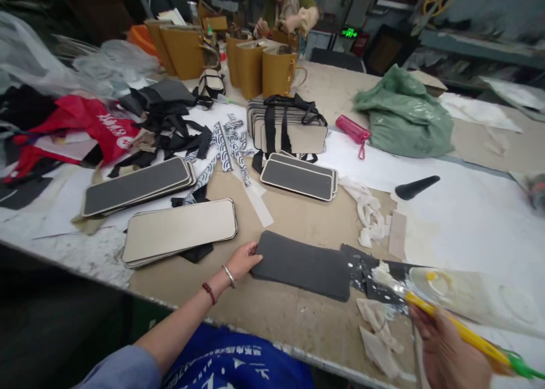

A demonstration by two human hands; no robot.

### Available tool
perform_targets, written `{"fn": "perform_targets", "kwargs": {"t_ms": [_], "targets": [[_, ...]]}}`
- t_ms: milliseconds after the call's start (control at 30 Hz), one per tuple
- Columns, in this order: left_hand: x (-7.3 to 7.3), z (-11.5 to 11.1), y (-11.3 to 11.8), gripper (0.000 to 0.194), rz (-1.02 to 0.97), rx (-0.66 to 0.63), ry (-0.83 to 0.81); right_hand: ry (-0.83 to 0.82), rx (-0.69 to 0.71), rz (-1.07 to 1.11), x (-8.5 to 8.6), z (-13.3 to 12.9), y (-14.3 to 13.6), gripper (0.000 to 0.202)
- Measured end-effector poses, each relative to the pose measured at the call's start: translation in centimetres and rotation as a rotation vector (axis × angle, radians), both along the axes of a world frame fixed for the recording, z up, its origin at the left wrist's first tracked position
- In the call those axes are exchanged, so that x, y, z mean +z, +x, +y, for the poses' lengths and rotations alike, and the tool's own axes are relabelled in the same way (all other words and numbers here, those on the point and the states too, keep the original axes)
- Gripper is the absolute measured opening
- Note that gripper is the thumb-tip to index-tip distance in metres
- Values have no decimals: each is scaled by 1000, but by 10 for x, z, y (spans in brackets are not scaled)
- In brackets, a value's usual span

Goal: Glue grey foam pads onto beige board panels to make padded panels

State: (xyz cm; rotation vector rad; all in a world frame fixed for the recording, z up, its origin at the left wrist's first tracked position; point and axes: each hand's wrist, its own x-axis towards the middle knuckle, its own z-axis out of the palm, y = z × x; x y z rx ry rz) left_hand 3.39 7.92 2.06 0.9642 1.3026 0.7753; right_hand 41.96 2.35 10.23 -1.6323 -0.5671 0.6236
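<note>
Left hand (243, 260): fingers together and lightly curled, tips resting on the left end of a dark grey panel (303, 265); bracelets at the wrist. Panel lying flat on the worktable (264, 315), near the front edge, long side roughly across the view.

Right hand (447, 352): closed around the yellow handle of a glue brush (430, 306), low at the right; white-coated bristles pointing up-left, over a glue-smeared dark sheet (374, 275) just right of the panel. Clear plastic tray (468, 298) just beyond the brush handle. Torn white scraps (377, 332) beside the hand.

Further out: stack of beige panels (179, 230) left of the left hand; stack of dark-faced panels (136, 184) behind it. Second dark-faced stack (298, 179) at centre, with an upright bundle of strapped panels (289, 128) behind. Patterned ribbons (225, 150) between the stacks. Pink bottle (352, 129) and green bag (404, 113) to the right. Tan bags (255, 65) at the far edge, with another person (289, 8) working there.
</note>
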Motion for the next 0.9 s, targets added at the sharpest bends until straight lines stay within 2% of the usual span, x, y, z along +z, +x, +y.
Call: {"fn": "perform_targets", "kwargs": {"t_ms": [100,167,233,300,367,433,567,667,767,900], "targets": [[0,-11,-4,40,142,85,72,-30,81,211,2,18,-87,35],[2,-21,-9,38,323,75,264,-59,187,263,-3,27,-134,37],[4,-31,-15,30,505,-52,534,-96,286,273,-12,34,-168,39],[4,-40,-19,26,604,-247,744,-120,357,265,-22,39,-193,40],[4,-45,-21,27,648,-417,846,-128,399,252,-33,44,-211,41],[2,-47,-21,29,676,-513,878,-130,432,243,-41,48,-226,42],[-4,-46,-16,26,736,-524,877,-158,483,192,-50,56,-242,42],[-9,-45,-14,25,757,-497,905,-201,474,91,-50,57,-238,42],[-14,-43,-15,28,732,-453,943,-224,418,-31,-45,53,-215,43],[-18,-41,-18,33,701,-422,971,-264,309,-185,-41,45,-163,45]]}}
